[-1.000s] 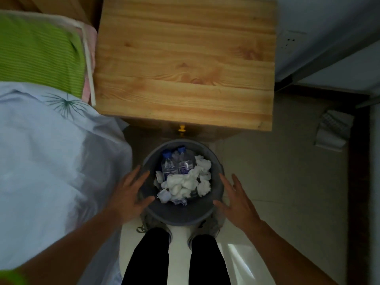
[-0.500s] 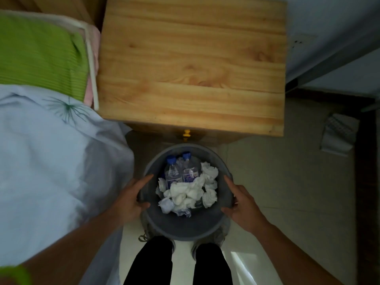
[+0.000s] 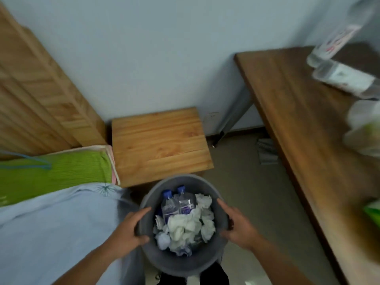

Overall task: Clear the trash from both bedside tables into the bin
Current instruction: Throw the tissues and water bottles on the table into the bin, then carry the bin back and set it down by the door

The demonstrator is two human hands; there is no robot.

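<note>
Two bottles (image 3: 177, 204) with blue caps and a heap of crumpled tissues (image 3: 186, 225) fill the grey bin (image 3: 181, 262). Both hands grip its rim: the left hand (image 3: 128, 233) with thumb inside and fingers curled outside, the right hand (image 3: 236, 225) clasping the opposite edge. Behind the bin stands a bare wooden counter (image 3: 158, 145) beside the bed (image 3: 51, 212). Blurred things on the long counter (image 3: 304, 124) at right are hard to make out. Compared with half a second ago, the view has tilted up, showing wall (image 3: 144, 48) and headboard (image 3: 37, 95).
</note>
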